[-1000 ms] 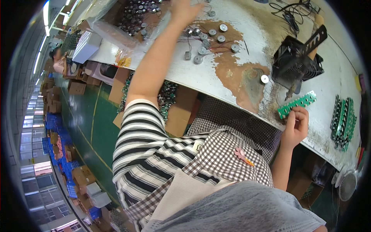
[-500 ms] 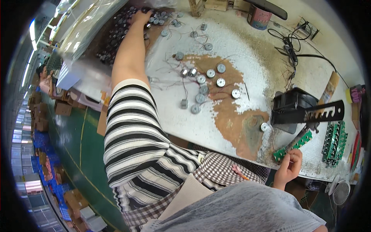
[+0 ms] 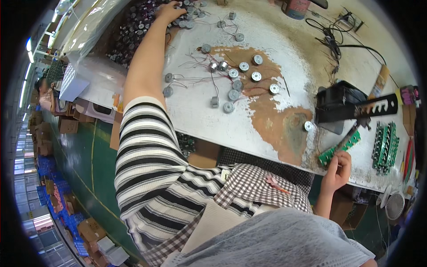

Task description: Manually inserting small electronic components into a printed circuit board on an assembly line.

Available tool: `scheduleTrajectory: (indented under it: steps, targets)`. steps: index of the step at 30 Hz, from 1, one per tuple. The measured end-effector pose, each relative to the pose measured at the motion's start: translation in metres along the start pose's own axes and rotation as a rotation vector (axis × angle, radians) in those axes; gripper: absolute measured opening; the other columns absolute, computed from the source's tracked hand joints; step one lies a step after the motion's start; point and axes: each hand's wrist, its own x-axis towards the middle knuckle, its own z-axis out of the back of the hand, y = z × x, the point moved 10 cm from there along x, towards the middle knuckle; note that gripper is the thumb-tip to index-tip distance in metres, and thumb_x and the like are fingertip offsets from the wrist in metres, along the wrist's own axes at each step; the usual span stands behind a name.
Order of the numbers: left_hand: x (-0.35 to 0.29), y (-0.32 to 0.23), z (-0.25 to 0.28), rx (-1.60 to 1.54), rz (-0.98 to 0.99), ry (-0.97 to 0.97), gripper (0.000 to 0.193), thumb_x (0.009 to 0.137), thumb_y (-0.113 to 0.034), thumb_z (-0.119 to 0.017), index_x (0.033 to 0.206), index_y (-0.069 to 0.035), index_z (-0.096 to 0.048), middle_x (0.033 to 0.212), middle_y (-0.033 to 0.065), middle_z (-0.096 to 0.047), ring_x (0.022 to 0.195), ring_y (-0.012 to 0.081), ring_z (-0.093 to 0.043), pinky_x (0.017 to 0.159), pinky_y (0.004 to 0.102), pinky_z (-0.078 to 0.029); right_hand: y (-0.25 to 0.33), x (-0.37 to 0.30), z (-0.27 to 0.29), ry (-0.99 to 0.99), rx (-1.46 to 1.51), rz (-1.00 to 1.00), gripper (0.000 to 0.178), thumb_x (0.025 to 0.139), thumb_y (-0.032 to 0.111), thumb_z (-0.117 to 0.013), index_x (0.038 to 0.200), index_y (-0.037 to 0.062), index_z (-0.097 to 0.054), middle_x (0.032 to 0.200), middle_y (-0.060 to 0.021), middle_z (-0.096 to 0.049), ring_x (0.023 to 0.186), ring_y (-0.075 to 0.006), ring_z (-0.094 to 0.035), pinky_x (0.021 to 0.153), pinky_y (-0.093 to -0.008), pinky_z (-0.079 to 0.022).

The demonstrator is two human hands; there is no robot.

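My left arm stretches to the far left, where my left hand (image 3: 170, 12) is over a heap of small round metal motors (image 3: 140, 26). Its thumb and forefinger show apart at the heap's right side, while the other fingers are partly hidden. Near the front edge at the right, my right hand (image 3: 337, 172) pinches the lower edge of a green circuit board strip (image 3: 328, 156). That strip lies slanted beneath a dark bar-shaped tool tip (image 3: 348, 141), which reaches down from a black slotted metal bracket (image 3: 378, 109).
Loose wired motors (image 3: 233, 95) are scattered mid-table. More green board strips (image 3: 385, 147) stand at the right, beside a black box-shaped device (image 3: 340, 104). A black cable (image 3: 331, 42) lies by the wall, near a tin can (image 3: 295, 8). A small white fan (image 3: 394, 207) sits below the table edge.
The view has tilted, so the table appears higher. My left hand has shifted slightly right over the heap, and two motors beside my forearm are uncovered. My right hand keeps hold of the board strip.
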Motion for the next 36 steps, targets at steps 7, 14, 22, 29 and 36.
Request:
scheduleTrajectory:
  steps: [7,14,22,29,36]
  targets:
    - [-0.098,-0.101,-0.02,0.14,-0.37,-0.105,0.044,0.061,-0.031,-0.073,0.104,-0.026,-0.068,0.105,0.0147,-0.06,0.107,0.0316,-0.055,0.087,0.0422,-0.046,0.008,0.001,0.003,0.011,0.088,0.085,0.007,0.085,-0.004,-0.056,0.079,-0.0012,-0.053,0.093,-0.0098,-0.058,0.072,-0.0114,-0.049,0.056,-0.0203,-0.038]
    - [-0.193,-0.21,-0.031,-0.772,-0.002,0.319,0.034,0.069,-0.007,-0.07,0.102,-0.008,-0.063,0.071,0.0058,-0.06,0.059,0.0129,-0.057,0.05,0.0281,-0.046,0.006,0.001,0.008,0.005,0.158,0.11,0.009,0.082,-0.007,-0.059,0.078,-0.0022,-0.052,0.087,-0.0128,-0.06,0.073,-0.0146,-0.053,0.062,-0.024,-0.042]
    - [-0.223,-0.254,0.016,-1.505,0.043,0.29,0.025,0.085,-0.011,-0.065,0.108,-0.004,-0.058,0.09,0.0047,-0.065,0.071,0.0132,-0.061,0.059,0.0252,-0.05,0.001,0.001,0.009,0.009,0.243,0.094,0.008,0.081,-0.007,-0.059,0.078,-0.0027,-0.052,0.088,-0.0131,-0.06,0.076,-0.0166,-0.055,0.068,-0.0254,-0.044]
    - [-0.209,-0.229,0.03,-1.645,-0.078,0.194,0.024,0.09,-0.02,-0.06,0.109,-0.005,-0.059,0.101,0.0083,-0.065,0.09,0.0195,-0.063,0.075,0.0367,-0.053,0.001,0.0,0.006,0.026,0.252,0.115,0.008,0.082,-0.006,-0.059,0.079,-0.0025,-0.053,0.088,-0.0133,-0.06,0.077,-0.0166,-0.055,0.069,-0.0259,-0.045]
    - [-0.226,-0.258,0.051,-1.071,-0.1,0.259,0.036,0.085,-0.021,-0.067,0.115,-0.003,-0.061,0.104,0.0051,-0.062,0.095,0.0141,-0.058,0.073,0.0309,-0.05,-0.001,0.0,0.007,0.012,0.261,0.088,0.007,0.082,-0.006,-0.059,0.08,-0.0024,-0.053,0.088,-0.0129,-0.06,0.075,-0.0165,-0.055,0.068,-0.0253,-0.045]
